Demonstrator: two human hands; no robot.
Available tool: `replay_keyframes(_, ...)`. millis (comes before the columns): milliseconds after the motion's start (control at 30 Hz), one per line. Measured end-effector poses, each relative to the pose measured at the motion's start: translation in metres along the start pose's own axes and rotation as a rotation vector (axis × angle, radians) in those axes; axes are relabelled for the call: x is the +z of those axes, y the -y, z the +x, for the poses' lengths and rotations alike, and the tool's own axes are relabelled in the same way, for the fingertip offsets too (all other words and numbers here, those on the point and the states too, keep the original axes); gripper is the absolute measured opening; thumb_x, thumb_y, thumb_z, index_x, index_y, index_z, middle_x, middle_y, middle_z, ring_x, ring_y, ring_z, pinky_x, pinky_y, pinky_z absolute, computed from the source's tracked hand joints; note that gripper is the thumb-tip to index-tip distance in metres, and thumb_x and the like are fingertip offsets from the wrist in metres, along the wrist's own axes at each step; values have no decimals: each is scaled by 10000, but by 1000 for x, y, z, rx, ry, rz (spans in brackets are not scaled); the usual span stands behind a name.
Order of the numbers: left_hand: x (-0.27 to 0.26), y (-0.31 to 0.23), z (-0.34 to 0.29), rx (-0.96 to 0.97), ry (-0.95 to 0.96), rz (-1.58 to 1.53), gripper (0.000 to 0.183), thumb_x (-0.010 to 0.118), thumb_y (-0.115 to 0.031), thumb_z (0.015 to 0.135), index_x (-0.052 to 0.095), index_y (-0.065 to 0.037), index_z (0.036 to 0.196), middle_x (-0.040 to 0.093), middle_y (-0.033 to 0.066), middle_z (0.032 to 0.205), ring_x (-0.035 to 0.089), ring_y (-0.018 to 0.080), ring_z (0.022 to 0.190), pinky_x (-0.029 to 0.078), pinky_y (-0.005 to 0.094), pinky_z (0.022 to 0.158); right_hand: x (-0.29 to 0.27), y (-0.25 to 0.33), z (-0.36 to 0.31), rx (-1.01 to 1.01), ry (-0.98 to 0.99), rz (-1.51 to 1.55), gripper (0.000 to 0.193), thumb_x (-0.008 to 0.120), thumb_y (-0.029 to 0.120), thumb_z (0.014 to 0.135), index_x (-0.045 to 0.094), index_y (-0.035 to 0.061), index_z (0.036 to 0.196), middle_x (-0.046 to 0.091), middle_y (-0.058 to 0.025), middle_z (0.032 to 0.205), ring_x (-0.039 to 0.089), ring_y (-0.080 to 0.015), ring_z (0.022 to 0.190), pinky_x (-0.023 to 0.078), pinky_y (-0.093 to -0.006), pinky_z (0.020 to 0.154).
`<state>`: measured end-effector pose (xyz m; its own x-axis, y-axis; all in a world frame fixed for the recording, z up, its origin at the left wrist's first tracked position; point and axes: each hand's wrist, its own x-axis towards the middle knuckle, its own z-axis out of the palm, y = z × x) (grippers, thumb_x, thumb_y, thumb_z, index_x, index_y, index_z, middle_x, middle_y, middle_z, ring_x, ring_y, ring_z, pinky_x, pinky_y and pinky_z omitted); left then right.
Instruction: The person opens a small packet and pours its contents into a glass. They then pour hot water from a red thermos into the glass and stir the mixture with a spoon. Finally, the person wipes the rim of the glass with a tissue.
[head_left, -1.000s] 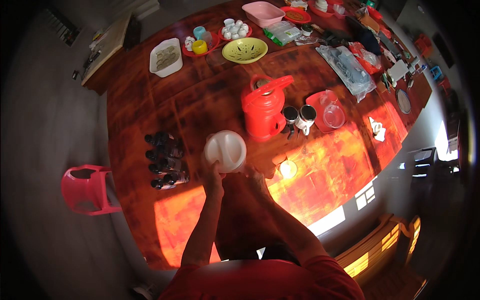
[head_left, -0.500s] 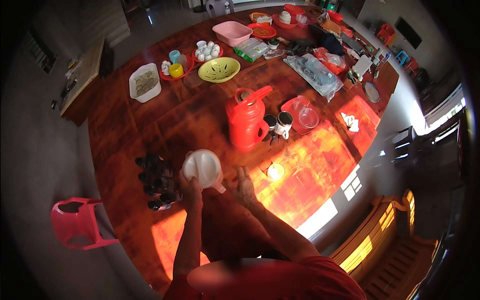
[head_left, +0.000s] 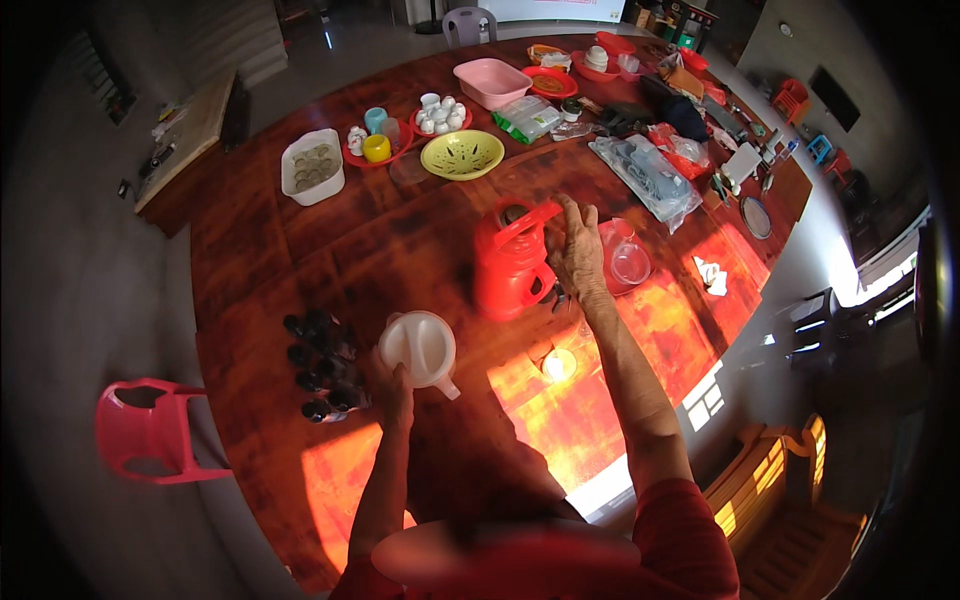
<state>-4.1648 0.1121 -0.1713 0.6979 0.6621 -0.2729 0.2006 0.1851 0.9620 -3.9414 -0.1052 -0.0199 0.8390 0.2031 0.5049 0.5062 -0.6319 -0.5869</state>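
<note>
My left hand is closed on the near-left side of a white plastic jug, seen from above, with a ridge across its top and a handle at its lower right. Dark-capped bottles stand in a cluster just left of that hand. My right hand reaches up to the red thermos jug, its bent fingers beside the end of the thermos's top handle. Whether they grip it is hidden. The two dark-lidded cups near the thermos are mostly covered by this hand.
A red tray with a clear bowl lies right of the thermos. Farther back are a yellow colander, a white basin, a pink basin and a plastic-wrapped pack. A pink chair stands at left.
My right hand has moved from beside the white jug, up and right, to the thermos's handle end. My left hand stays on the jug. The whole view has shifted slightly.
</note>
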Motion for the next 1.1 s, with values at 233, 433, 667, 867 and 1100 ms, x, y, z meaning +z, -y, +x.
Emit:
replay_keyframes(233,4,0,-1,149,57,-109,610,437,-88,814,250,11,1385,347,168,1356,329,280,1280,219,372,1084,-3,-19,19,-39,151,-42,502,651,74,735,518,155,1212,425,-198,1168,520,-387,1009,492,-438,776)
replay_keyframes(433,-3,16,8,227,68,10,605,434,-79,815,264,-22,1393,350,139,1378,331,257,1285,234,375,1079,-6,-50,-33,2,68,324,551,652,46,753,457,98,1266,423,-150,1170,550,-277,996,508,-355,776)
replay_keyframes(667,4,4,3,256,42,55,598,422,-59,791,305,-38,1377,380,127,1355,346,256,1273,239,377,1073,31,-87,-70,424,61,960,576,698,20,749,437,77,1259,490,-68,1075,519,-153,923,493,-303,824)
replay_keyframes(867,11,-4,-1,215,12,24,599,416,-42,786,314,-36,1376,398,123,1343,359,250,1266,245,367,1068,85,-130,-84,404,327,743,495,749,114,733,543,57,1180,575,-59,1119,527,-159,1034,437,-317,885)
replay_keyframes(1100,13,-6,-10,192,-54,91,593,440,-78,825,285,-31,1395,386,117,1362,360,239,1267,259,348,1060,92,-119,-76,396,311,1011,233,690,64,748,659,56,979,658,24,892,577,-92,838,464,-268,769)
